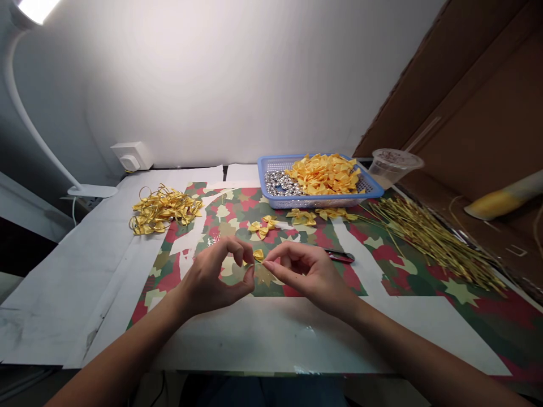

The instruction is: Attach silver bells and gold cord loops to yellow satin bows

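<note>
Near the middle of the table, a small yellow ribbon bow [258,255] shows between my fingertips. My left hand [218,274] pinches at its left side, thumb and forefinger curled into a ring. From the other side my right hand [303,271] pinches close to it, its other fingers folded in. What looks like a thin strand runs between the two pinches; the fingertips partly hide it. Just beyond the hands lie loose yellow bows [263,226]. A red and black cutter [339,256] lies beside my right hand, partly covered by it.
A blue basket [320,202] holds silver bells and a heap of yellow bows [324,174]. Finished-looking looped bows [165,208] are piled at left. Gold tie strands [432,240] lie at right, near a plastic cup [392,165]. A lamp [91,191] stands far left.
</note>
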{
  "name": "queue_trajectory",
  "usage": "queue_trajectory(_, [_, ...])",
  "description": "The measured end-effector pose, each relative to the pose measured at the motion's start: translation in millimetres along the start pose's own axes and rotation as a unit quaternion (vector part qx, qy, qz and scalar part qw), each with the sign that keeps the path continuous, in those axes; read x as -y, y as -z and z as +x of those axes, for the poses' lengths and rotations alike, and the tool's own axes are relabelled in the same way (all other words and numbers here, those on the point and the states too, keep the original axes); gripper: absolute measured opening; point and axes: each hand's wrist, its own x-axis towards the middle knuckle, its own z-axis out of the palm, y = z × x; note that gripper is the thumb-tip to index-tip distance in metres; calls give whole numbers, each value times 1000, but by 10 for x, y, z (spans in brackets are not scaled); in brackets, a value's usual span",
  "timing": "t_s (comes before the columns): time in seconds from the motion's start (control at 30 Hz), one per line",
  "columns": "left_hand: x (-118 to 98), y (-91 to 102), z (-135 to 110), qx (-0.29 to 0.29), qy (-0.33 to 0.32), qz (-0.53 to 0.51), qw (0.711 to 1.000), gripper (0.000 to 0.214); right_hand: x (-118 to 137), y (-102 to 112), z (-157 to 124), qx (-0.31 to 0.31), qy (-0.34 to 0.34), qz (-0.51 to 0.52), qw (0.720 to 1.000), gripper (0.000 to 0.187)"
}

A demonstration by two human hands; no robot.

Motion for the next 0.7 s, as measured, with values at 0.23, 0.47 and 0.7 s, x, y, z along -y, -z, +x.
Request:
queue_trajectory(0.23, [-8,-1,4,17,-4,-18,1000,34,1,-8,-1,0,1,0,1000,18])
queue_trajectory(0.47, [9,-24,-4,1,1,-24,1000,31,-8,10,-12,-1,4,2,1000,19])
queue_trajectory(0.7, [-5,-24,1,-10,-2,-10,1000,32,9,1,11,-3,4,3,1000,17])
